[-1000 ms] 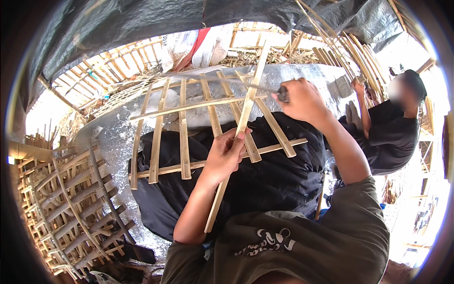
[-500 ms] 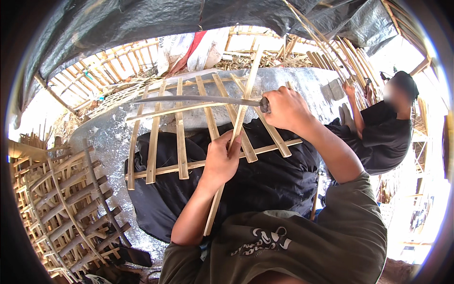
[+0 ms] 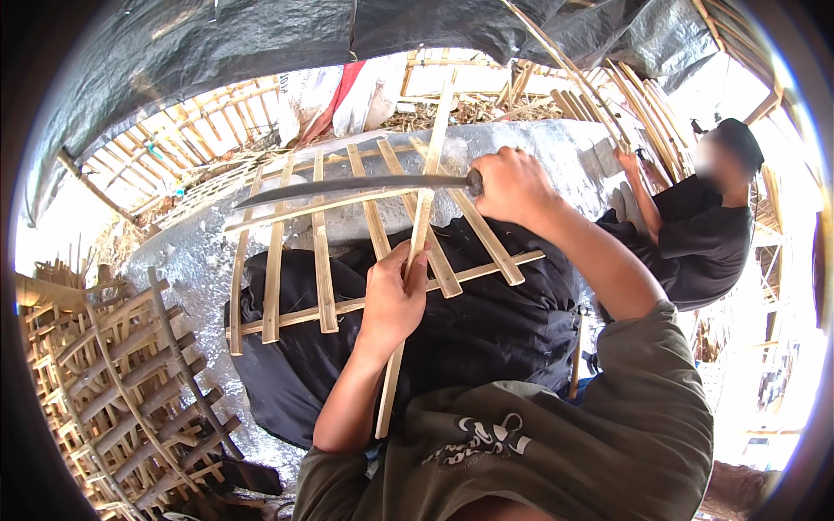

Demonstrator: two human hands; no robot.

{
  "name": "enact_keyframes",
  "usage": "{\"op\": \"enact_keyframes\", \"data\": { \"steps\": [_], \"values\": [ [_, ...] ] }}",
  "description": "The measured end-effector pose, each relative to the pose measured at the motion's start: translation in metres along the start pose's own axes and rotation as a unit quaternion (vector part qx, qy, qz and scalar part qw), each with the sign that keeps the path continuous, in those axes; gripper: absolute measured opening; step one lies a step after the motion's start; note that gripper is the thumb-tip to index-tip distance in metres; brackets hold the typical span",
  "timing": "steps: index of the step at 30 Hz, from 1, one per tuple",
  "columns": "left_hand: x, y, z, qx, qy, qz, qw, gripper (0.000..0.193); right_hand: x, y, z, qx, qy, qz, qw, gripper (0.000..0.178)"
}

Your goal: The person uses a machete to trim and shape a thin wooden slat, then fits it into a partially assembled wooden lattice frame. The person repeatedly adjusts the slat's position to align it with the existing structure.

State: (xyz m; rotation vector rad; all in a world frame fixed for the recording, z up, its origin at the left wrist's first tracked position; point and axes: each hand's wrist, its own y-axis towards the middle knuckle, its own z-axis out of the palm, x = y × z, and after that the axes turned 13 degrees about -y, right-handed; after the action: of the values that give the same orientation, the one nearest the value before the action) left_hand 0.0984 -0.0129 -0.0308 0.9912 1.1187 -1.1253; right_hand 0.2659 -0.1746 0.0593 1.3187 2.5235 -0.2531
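Note:
A long bamboo strip [image 3: 393,382] slants up from beside my body, gripped partway along by my left hand [image 3: 395,291]. My right hand [image 3: 514,187] is closed around the handle of a machete [image 3: 347,185]. Its dark blade points left and crosses the strip above my left hand; whether the edge touches the strip I cannot tell. Under both hands, a bamboo lattice [image 3: 323,252] of several flat slats joined by crosspieces rests over the black cloth [image 3: 347,382] across my legs.
Stacked bamboo lattices [image 3: 122,382] stand at the lower left. Silvery sheeting [image 3: 195,252] covers the ground. A person in black [image 3: 704,234] sits at the right, one hand by upright bamboo strips [image 3: 647,113]. White sacks [image 3: 308,95] lean at the back beneath a dark tarp [image 3: 261,43].
The machete's tip has dipped a little and more of the blade's side shows. Both hands keep their hold, and the whole view has shifted slightly.

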Motion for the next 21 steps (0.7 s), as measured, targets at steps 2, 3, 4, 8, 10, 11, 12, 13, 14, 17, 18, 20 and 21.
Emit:
{"op": "enact_keyframes", "data": {
  "steps": [2, 3, 4, 8, 10, 11, 12, 13, 14, 17, 18, 20, 21],
  "values": [
    [-0.003, -0.002, 0.000, -0.015, -0.001, 0.004, 1.000, 0.017, -0.016, 0.019, -0.003, 0.030, 0.010, 0.029, 0.999, 0.025],
    [-0.003, -0.004, 0.000, -0.023, -0.001, 0.004, 1.000, 0.016, -0.027, 0.030, -0.006, 0.056, 0.031, 0.055, 0.996, 0.025],
    [-0.003, -0.004, 0.001, -0.017, 0.007, 0.009, 1.000, 0.016, -0.038, 0.035, -0.008, 0.083, 0.050, 0.083, 0.992, 0.025],
    [-0.002, 0.001, 0.004, -0.013, 0.001, 0.035, 0.999, 0.016, -0.038, 0.022, -0.013, 0.065, 0.077, 0.094, 0.990, 0.026],
    [0.000, -0.002, 0.004, -0.008, -0.025, 0.015, 1.000, 0.015, -0.019, 0.006, -0.012, 0.019, 0.042, 0.011, 0.999, 0.027],
    [-0.002, -0.003, 0.004, -0.004, -0.042, -0.005, 0.999, 0.015, -0.023, 0.010, -0.003, -0.007, 0.021, 0.009, 1.000, 0.025],
    [-0.004, -0.004, 0.002, 0.001, -0.052, -0.025, 0.998, 0.015, -0.028, 0.017, 0.007, -0.034, 0.005, 0.009, 0.999, 0.023],
    [-0.002, -0.005, 0.002, -0.001, -0.059, -0.034, 0.998, 0.016, -0.034, 0.026, 0.008, -0.013, 0.014, 0.030, 0.999, 0.022],
    [-0.004, -0.004, 0.002, 0.001, -0.059, -0.046, 0.997, 0.016, -0.043, 0.037, 0.008, 0.008, 0.023, 0.049, 0.998, 0.021],
    [-0.007, -0.005, 0.000, 0.005, -0.059, -0.062, 0.996, 0.017, -0.076, 0.055, 0.018, 0.006, 0.030, 0.093, 0.995, 0.022],
    [-0.002, -0.004, 0.001, 0.004, -0.058, -0.055, 0.997, 0.017, -0.076, 0.052, 0.016, -0.021, 0.016, 0.087, 0.996, 0.022],
    [0.000, 0.002, 0.000, -0.007, -0.057, -0.040, 0.998, 0.017, -0.052, 0.040, -0.007, 0.057, 0.027, 0.077, 0.995, 0.024],
    [-0.003, 0.001, -0.001, -0.007, -0.054, -0.038, 0.998, 0.017, -0.043, 0.030, -0.007, 0.024, 0.017, 0.058, 0.998, 0.025]
  ]
}}
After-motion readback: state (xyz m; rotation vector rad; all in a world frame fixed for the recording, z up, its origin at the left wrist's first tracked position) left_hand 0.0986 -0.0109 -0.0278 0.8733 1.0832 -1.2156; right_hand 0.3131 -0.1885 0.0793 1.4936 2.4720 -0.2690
